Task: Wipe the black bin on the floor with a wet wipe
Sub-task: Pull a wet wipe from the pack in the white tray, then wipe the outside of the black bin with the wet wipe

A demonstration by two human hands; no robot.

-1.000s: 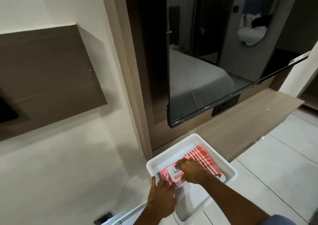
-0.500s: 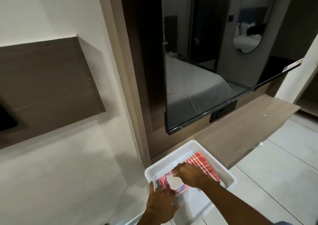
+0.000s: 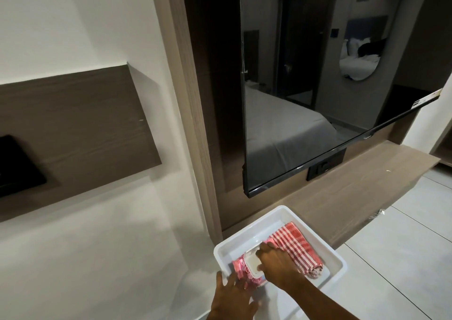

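Still early: task at wipe-fetching stage. Pink plastic wet-wipe pack (image 3: 244, 269) lies in white rectangular plastic tray (image 3: 338, 262), beside folded red-and-white striped cloth (image 3: 294, 248). Left hand (image 3: 232, 295) flat, fingers spread, pressing pack's near end; grip holds nothing, only steadies. Right hand (image 3: 276, 262) on pack's white flap lid (image 3: 252, 262), fingers curled at its edge; whether flap lifted, cannot tell. No wipe drawn out yet. Black bin not in view; its place unknown. Left: pull wipe, find bin on floor, wipe it.
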